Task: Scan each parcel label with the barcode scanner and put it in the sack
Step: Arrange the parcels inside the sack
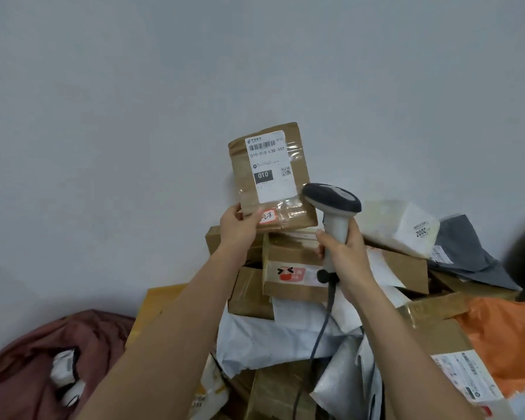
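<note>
My left hand (240, 227) grips the lower left corner of a brown cardboard parcel (297, 153) and holds it upright above the pile. Its white label (270, 169) with a barcode and "010" faces me. My right hand (344, 259) grips the pale handle of the barcode scanner (334, 201), whose dark grey head sits just right of the parcel's lower edge. The scanner's cable (322, 331) hangs down over the pile. A reddish-brown sack (22, 359) lies open at the lower left with white parcels (64, 374) inside.
Below my hands is a heap of parcels: cardboard boxes (288, 268), white poly mailers (273, 338), a grey bag (464, 256), an orange bag (503, 338) and a yellow envelope (155, 307). A plain pale wall (134, 116) fills the background.
</note>
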### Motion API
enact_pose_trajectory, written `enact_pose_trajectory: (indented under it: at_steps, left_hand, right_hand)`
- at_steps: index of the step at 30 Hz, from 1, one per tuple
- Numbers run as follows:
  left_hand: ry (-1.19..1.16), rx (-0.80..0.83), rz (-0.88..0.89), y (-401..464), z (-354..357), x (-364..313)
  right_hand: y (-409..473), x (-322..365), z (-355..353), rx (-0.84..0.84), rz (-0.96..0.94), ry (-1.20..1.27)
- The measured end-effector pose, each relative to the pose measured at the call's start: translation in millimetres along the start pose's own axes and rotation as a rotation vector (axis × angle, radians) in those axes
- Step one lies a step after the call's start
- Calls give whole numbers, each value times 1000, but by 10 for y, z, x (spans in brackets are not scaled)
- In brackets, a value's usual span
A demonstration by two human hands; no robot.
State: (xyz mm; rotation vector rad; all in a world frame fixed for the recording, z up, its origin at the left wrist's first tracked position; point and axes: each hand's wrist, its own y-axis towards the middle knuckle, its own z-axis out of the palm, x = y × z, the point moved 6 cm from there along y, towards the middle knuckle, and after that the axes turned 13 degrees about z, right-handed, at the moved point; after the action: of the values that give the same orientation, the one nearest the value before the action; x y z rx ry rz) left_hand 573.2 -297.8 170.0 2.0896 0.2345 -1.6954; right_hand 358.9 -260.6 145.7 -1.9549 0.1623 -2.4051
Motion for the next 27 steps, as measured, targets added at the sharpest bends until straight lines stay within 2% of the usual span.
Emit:
enact_pose_trajectory:
  at_steps: [5, 11, 17, 23, 27]
  left_hand:
    - [40, -31, 147, -134, -395, 11]
    - [-154, -141, 110, -202, -1413, 122]
    - [-267, -191, 24, -188, -2547, 319]
    - [-252, -276, -58, -308, -4207, 767]
    - [-159, -329, -139, -429, -5156, 1030]
  right_hand:
    - [-110, -73, 514, 53, -55, -53]
    - [-490, -52, 1192, 166, -130, -52]
    - [-985, -166, 2148, 202, -176, -69]
    - [-1595, -723, 3602, 317, -96, -85]
    - [-1966, -1225, 4420, 438, 54, -104]
